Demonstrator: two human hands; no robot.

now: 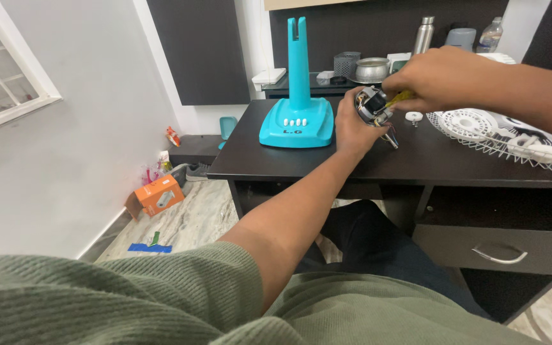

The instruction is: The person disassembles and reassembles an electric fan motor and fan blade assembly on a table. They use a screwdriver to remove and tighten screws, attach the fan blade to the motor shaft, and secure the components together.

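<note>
At nine o'clock on the dark wooden table (276,160) stands the turquoise plastic fan base with its upright post (298,115). Just right of it, our left hand (347,128) wraps around the small metal fan motor (370,106), held above the table. Our right hand (432,78) pinches a yellow-handled screwdriver (398,98) against the motor. At three o'clock lies the white wire fan grille (499,135).
</note>
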